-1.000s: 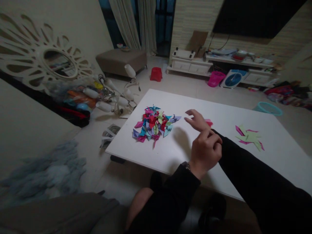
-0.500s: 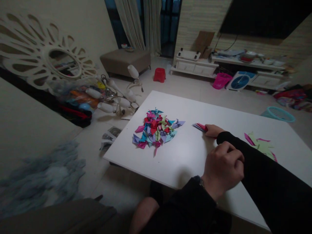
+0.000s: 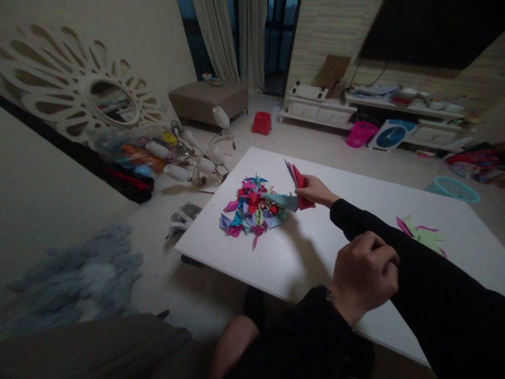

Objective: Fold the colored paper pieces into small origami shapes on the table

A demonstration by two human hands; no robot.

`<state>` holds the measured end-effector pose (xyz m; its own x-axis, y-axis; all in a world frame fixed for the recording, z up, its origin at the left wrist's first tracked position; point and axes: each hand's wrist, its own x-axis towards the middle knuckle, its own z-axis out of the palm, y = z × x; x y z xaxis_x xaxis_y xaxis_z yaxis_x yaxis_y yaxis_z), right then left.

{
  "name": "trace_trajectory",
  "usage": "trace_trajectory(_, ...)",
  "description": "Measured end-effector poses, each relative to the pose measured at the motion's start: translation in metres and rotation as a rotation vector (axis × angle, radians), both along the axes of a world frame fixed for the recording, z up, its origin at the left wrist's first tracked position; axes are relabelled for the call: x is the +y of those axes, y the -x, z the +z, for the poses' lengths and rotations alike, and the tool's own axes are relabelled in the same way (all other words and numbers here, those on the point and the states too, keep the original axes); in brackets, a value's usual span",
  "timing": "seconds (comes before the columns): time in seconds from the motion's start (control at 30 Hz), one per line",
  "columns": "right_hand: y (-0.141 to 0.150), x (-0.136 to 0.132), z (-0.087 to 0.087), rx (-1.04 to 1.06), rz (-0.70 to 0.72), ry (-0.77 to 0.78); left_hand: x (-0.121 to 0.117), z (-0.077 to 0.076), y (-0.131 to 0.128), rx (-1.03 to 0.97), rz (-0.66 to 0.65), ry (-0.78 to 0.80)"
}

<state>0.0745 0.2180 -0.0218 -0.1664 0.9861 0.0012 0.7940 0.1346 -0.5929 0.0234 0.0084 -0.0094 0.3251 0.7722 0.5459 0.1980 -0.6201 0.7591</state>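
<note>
Folded paper cranes in many colours lie in a heap (image 3: 248, 208) on the white table (image 3: 221, 258). Beside that heap's right edge, my right hand (image 3: 315, 190) is closed on a bundle of flat folded paper cranes (image 3: 299, 184), red outside with purple layers behind. A pale teal paper crane (image 3: 282, 200) reaches from the heap to the bundle; whether my fingers hold it too is unclear. Nearer to me, my left hand (image 3: 365, 273) is curled in a fist in front of my right sleeve, with nothing showing in it; its palm is hidden.
Green and pink folded papers (image 3: 422, 234) lie at the table's right, partly behind my right sleeve. A chandelier (image 3: 193, 158) with white shades sits on the floor past the left edge. Beyond the table are a red stool (image 3: 261, 123) and a turquoise basket (image 3: 453, 188).
My right hand has lifted and moved left to the heap with the paper bundle, now tilted upright. A pale teal crane now stretches up to it. My left hand stays nearly still.
</note>
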Motion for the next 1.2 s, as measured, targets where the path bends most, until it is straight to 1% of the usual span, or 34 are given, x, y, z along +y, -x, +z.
trace_trajectory(0.07, 0.007, 0.001, 0.001, 0.033, -0.015, -0.006, 0.001, 0.0, 0.001, -0.018, 0.015, 0.004)
trace_trajectory(0.2, 0.021, 0.001, 0.003, 0.177, -0.027, 0.002, 0.003, 0.004, 0.005, -0.051, 0.031, 0.006)
trace_trajectory(0.27, 0.034, 0.001, 0.008, 0.224, -0.007, 0.052, 0.004, 0.006, 0.007, -0.062, 0.05, 0.018)
trace_trajectory(0.33, 0.054, 0.001, 0.015, 0.216, 0.047, 0.089, 0.006, 0.008, 0.011, -0.072, 0.089, 0.026)
trace_trajectory(0.37, 0.066, 0.001, 0.019, 0.189, 0.088, 0.075, 0.007, 0.009, 0.013, -0.086, 0.118, 0.022)
trace_trajectory(0.43, 0.092, 0.002, 0.027, 0.096, 0.18, -0.012, 0.01, 0.01, 0.02, -0.133, 0.191, 0.004)
trace_trajectory(0.5, 0.117, 0.004, 0.031, -0.013, 0.269, -0.079, 0.012, 0.011, 0.027, -0.183, 0.267, 0.003)
trace_trajectory(0.6, 0.146, 0.005, 0.027, -0.151, 0.403, -0.081, 0.016, 0.013, 0.037, -0.247, 0.368, 0.031)
trace_trajectory(0.67, 0.155, 0.004, 0.02, -0.24, 0.461, -0.097, 0.018, 0.015, 0.041, -0.308, 0.432, 0.024)
trace_trajectory(0.73, 0.157, 0.005, 0.014, -0.318, 0.453, -0.118, 0.019, 0.016, 0.043, -0.37, 0.472, 0.004)
trace_trajectory(0.8, 0.153, 0.007, 0.01, -0.361, 0.404, -0.129, 0.02, 0.016, 0.042, -0.404, 0.476, -0.01)
trace_trajectory(0.93, 0.144, 0.018, 0.009, -0.316, 0.325, -0.175, 0.023, 0.016, 0.039, -0.431, 0.459, -0.019)
trace_trajectory(1.1, 0.133, 0.045, 0.009, -0.316, 0.256, -0.227, 0.027, 0.016, 0.04, -0.474, 0.454, 0.01)
trace_trajectory(1.2, 0.121, 0.065, 0.004, -0.306, 0.242, -0.247, 0.028, 0.015, 0.041, -0.47, 0.424, 0.007)
